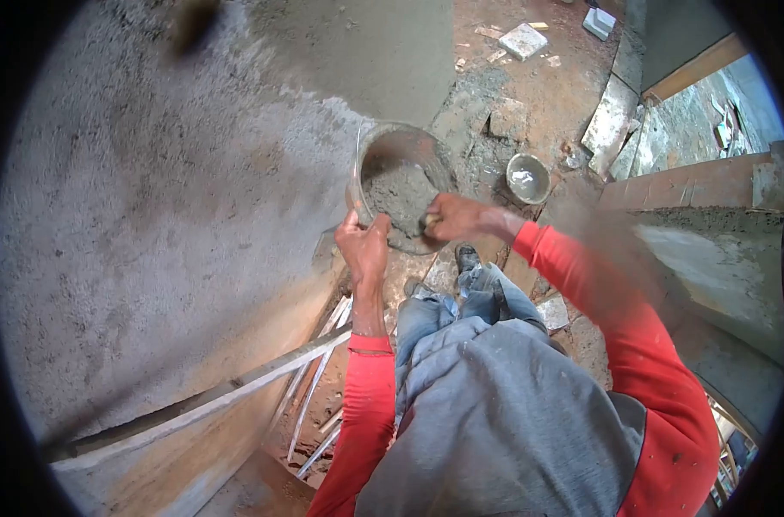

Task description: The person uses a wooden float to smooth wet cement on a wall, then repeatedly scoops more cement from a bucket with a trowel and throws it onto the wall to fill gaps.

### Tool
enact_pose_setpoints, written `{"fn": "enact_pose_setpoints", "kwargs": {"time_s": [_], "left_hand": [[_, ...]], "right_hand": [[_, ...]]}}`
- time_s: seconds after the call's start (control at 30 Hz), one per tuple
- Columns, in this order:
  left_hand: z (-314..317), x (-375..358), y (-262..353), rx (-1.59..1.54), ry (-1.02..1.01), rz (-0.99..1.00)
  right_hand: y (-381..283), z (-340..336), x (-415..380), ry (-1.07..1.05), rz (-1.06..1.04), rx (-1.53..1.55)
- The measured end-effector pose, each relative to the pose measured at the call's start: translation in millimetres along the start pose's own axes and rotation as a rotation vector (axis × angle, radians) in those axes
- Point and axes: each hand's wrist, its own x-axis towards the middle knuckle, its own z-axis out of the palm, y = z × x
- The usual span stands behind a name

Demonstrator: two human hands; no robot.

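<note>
A round pan (451,164) of wet grey mortar (399,194) is tilted up against the plastered wall. My left hand (364,246) grips its near left rim, thumb on the inner side. My right hand (454,215) is closed at the pan's right side, around what appears to be a trowel (431,221); only the pale end of its handle shows, and the rest is hidden by the hand and mortar. Just right of the pan, a small bowl (528,178) with water in it sits on the ground.
The rough wall (177,215) fills the left, with smoother fresh plaster (366,52) above the pan. A long wooden strip (220,401) crosses low on the left. Broken blocks (523,40) lie on the dirt floor ahead. A low ledge (693,185) runs along the right.
</note>
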Motion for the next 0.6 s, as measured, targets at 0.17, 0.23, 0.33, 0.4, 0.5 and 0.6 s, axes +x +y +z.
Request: {"fn": "enact_pose_setpoints", "kwargs": {"time_s": [0.17,0.23,0.33,0.4,0.5,0.6], "left_hand": [[-44,-9,-33,-0.087,0.093,-0.050],[-62,-13,-47,-0.125,0.156,-0.103],[-66,-23,-54,-0.231,0.215,-0.103],[-79,-24,-59,-0.238,0.225,-0.129],[-95,-31,-64,-0.337,0.166,-0.140],[-112,-35,-71,-0.121,0.161,-0.029]], "right_hand": [[-50,30,-20,0.097,-0.053,0.088],[-65,38,-35,0.276,-0.092,-0.013],[-57,46,-10,0.163,0.086,-0.152],[-64,50,-20,0.187,0.047,-0.046],[-51,89,-25,0.271,0.036,0.039],[-44,108,-16,0.231,-0.006,0.141]]}}
